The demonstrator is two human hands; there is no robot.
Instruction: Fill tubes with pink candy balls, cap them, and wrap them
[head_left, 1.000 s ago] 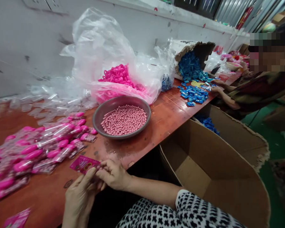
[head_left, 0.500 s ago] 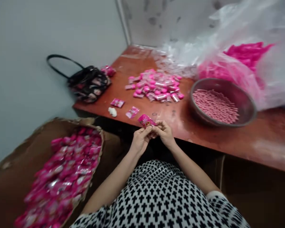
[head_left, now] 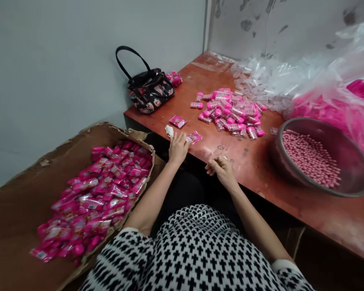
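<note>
My left hand [head_left: 178, 146] lies at the front edge of the red-brown table [head_left: 255, 165], fingers stretched out and touching a small pink printed packet [head_left: 195, 137]. A second pink packet [head_left: 177, 121] and a white scrap [head_left: 169, 130] lie just beyond it. My right hand [head_left: 221, 167] rests on the table edge a little to the right, fingers loosely curled with nothing showing in them. To my left, a torn cardboard box [head_left: 21, 194] holds a heap of filled pink packets [head_left: 103, 194].
A pile of pink-capped clear tubes [head_left: 230, 111] lies mid-table, with empty clear tubes [head_left: 261, 79] behind. A metal bowl [head_left: 362, 180] of pink balls [head_left: 309, 155] stands right, beside a plastic bag of pink caps [head_left: 348, 105]. A black handbag [head_left: 150, 91] sits in the corner.
The view swung left from the bowl to the corner and box. The pink packet both hands held is gone from them; my left hand moved out to a packet on the table.
</note>
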